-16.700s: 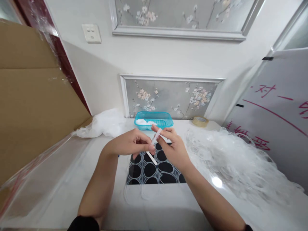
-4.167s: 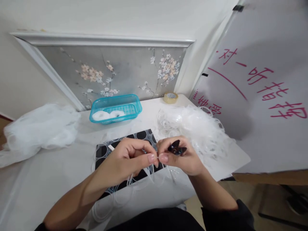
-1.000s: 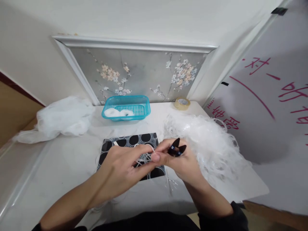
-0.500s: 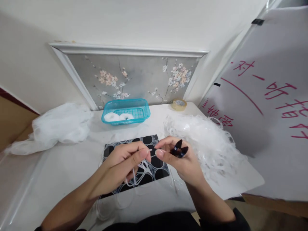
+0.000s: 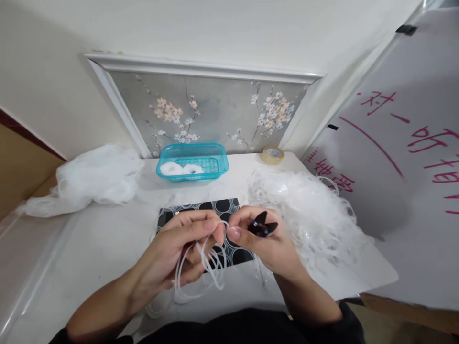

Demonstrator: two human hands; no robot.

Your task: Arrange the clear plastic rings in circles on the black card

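My left hand (image 5: 175, 246) is closed around several loops of thin white cord (image 5: 218, 283), which hang below its fingers. A short arc of this cord rises between both sets of fingertips. My right hand (image 5: 278, 251) pinches the cord between thumb and forefinger, close beside the left fingertips. Also tucked into the right hand is a small dark cutting tool, seemingly thread snips (image 5: 263, 224), with two pointed blades spread apart; its handle is hidden by the palm. Beneath both hands lies a black mat patterned with circles (image 5: 222, 205).
A blue plastic basket (image 5: 224, 168) with white coils stands by the wall. To the right spreads a big tangled heap of clear-white strands (image 5: 311, 215); behind it sits a tape roll (image 5: 272, 155). White netting-like material (image 5: 96, 179) lies left. A whiteboard (image 5: 405, 200) borders the right side.
The right fingertips have come up to the left ones and now pinch the cord, which arcs between them. The left hand has turned, showing more of the hanging loops. The view has shifted slightly.
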